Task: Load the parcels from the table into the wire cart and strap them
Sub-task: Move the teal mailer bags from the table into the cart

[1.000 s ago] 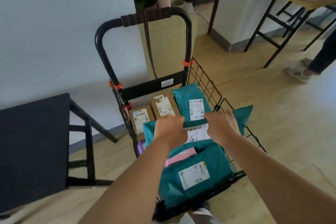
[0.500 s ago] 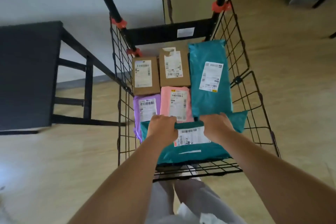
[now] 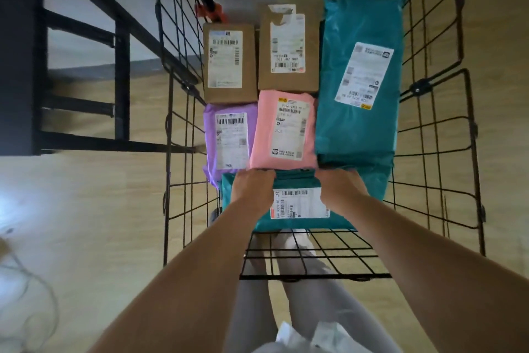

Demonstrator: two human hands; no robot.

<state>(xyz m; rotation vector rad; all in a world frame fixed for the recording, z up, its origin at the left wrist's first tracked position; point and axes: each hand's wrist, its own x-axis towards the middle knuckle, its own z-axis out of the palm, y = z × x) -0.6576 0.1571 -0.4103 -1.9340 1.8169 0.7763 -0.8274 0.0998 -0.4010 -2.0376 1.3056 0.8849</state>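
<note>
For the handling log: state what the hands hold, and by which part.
Both hold the near teal parcel by its far edge: left hand near the left end, right hand near the right.

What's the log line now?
phase: loading | left hand: grips near teal mailer | right hand: grips it too | place: wire cart

Dim overall; glare patch on floor (image 3: 11,203) at left; wide-angle edge distortion, soft blur.
</note>
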